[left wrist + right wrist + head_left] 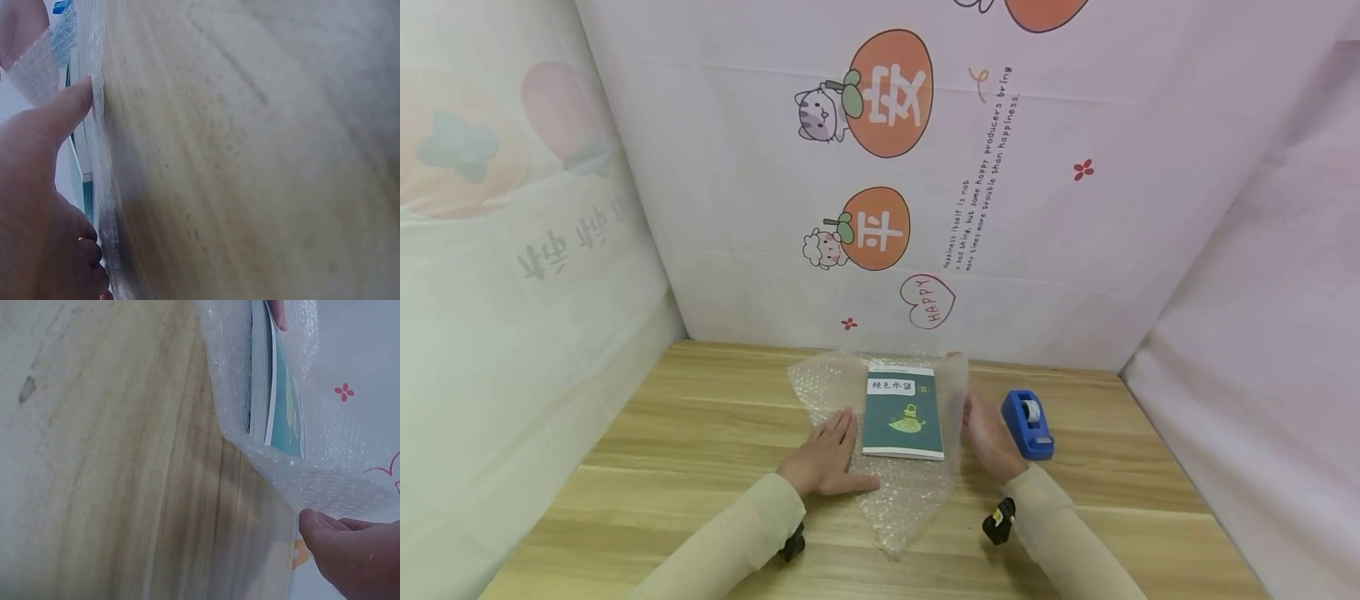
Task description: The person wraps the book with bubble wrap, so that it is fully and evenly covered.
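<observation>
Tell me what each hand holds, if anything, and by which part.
The right hand pinches the bubble wrap by its raised right edge. The left hand holds nothing; it rests on the wrap's left side.

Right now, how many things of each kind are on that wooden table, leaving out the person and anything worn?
Book: 1
Bubble wrap: 1 sheet
Tape dispenser, with its roll: 1
Total: 3
</observation>
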`<state>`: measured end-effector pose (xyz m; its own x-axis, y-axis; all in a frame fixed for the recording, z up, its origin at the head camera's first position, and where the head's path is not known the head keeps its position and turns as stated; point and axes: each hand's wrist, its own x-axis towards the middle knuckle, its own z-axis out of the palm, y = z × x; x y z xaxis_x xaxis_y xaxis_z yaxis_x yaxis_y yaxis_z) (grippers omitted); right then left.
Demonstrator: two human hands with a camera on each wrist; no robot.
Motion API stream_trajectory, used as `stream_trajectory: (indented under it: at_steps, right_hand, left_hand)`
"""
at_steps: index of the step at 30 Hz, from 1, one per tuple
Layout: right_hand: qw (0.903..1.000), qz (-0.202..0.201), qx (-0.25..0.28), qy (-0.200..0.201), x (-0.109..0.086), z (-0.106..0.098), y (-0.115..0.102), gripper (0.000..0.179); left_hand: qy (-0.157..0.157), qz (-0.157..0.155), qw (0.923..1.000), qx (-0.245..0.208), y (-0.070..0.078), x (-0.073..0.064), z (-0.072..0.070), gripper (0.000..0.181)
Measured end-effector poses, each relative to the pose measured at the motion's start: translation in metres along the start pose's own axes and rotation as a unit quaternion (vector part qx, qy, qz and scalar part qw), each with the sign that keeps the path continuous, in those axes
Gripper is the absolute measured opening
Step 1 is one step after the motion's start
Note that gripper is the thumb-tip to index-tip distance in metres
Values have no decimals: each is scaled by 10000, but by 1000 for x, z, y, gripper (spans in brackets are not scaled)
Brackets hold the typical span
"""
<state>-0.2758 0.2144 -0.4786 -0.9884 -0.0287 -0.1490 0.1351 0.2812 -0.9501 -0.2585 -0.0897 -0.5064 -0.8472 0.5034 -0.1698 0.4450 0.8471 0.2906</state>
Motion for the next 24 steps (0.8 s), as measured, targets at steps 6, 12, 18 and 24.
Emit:
stream_trajectory:
  at_steps: [6,12,18,24]
  right_hand:
    - [9996,-190,-216,8,3,10,-4,68]
    - [9959,-545,-722,31,2,21,-7,71]
    - [9841,-735,-1579,340,-4,30,-9,72]
    - [9816,-798,-1725,198,-9,38,-9,75]
  left_hand:
    - [63,89,9999,76,2,-1,0,114]
    - [1,193,9996,198,3,-2,-2,109]
    - [-90,296,9993,208,4,-1,-2,108]
    - [-147,324,9992,169,4,-1,-2,108]
